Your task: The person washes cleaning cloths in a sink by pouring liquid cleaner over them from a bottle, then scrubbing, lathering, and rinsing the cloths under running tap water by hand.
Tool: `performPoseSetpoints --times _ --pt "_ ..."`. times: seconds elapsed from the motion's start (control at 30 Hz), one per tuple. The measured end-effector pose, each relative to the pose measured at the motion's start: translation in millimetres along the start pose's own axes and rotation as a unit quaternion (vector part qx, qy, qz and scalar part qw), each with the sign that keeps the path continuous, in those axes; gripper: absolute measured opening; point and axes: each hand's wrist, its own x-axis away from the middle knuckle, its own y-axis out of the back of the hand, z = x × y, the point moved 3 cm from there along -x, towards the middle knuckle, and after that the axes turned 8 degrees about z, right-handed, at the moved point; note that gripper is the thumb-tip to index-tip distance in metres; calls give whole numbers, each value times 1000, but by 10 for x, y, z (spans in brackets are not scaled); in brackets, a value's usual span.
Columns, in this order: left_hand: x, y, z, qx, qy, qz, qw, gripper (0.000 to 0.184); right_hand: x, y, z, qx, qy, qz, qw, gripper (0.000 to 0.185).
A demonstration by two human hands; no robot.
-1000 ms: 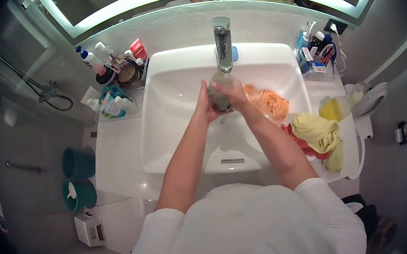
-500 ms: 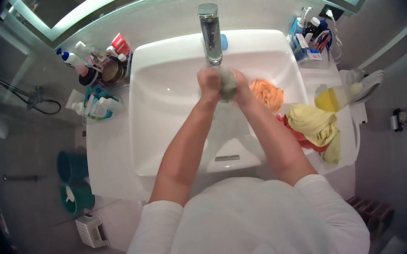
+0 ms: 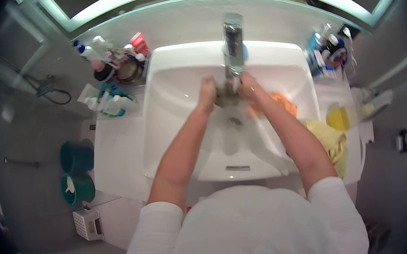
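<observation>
A wet-looking grey-green cloth [image 3: 227,97] is stretched between my two hands, under the spout of the chrome faucet [image 3: 234,40]. My left hand [image 3: 206,95] is closed on the cloth's left end. On the other side, my right hand [image 3: 249,87] is closed on its right end, close beside the spout. Both hands are slightly blurred, and the fingers are partly hidden. Below them is the white sink [image 3: 149,113]. An orange cloth [image 3: 285,104] lies bunched inside the basin on the right, partly behind my right forearm.
A yellow cloth [image 3: 330,142] drapes over the sink's right front edge, near a bottle of yellow liquid [image 3: 338,118]. Toiletries [image 3: 110,105] crowd the left counter; more bottles [image 3: 327,55] stand at the back right. Teal buckets [image 3: 76,156] are at the lower left.
The view has shifted, so the sink appears farther right and lower. My hands have moved apart, and the bunched grey-green cloth is now spread between them.
</observation>
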Motion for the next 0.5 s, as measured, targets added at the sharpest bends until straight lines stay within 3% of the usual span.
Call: performPoseSetpoints --times 0.03,0.1,0.13,0.17,0.2,0.23,0.3,0.33,0.37,0.43,0.5 --pt "-24 74 146 -5 -8 25 1000 43 63 -15 124 243 97 -115 958 30" --pt "-34 -47 187 -49 57 -14 997 64 179 57 461 146 -45 -65 986 25" --pt "71 -247 75 -5 27 -60 998 68 122 -26 320 70 -24 -69 995 23" --pt "111 -302 89 56 63 18 996 72 30 -116 195 -8 -4 -69 998 21" --pt "-139 -316 454 -17 -44 -6 999 61 40 -90 330 -128 -30 -23 991 20" --pt "-381 -376 792 202 -116 202 951 49 64 -51 497 -243 -60 26 968 18" --pt "-401 -318 722 241 -163 305 907 30 23 -69 497 -328 -68 29 942 15" --pt "-238 -454 453 87 -136 194 968 25 17 -76 503 -368 -80 27 926 15" --pt "-108 -561 227 -68 -100 78 990 22 21 -81 572 -395 -86 53 913 14" --pt "41 -543 1 87 -69 139 984 18 110 15 665 -447 -104 89 884 14" --pt "371 -568 -457 17 -1 151 988 17 135 105 575 -357 -106 78 925 16"
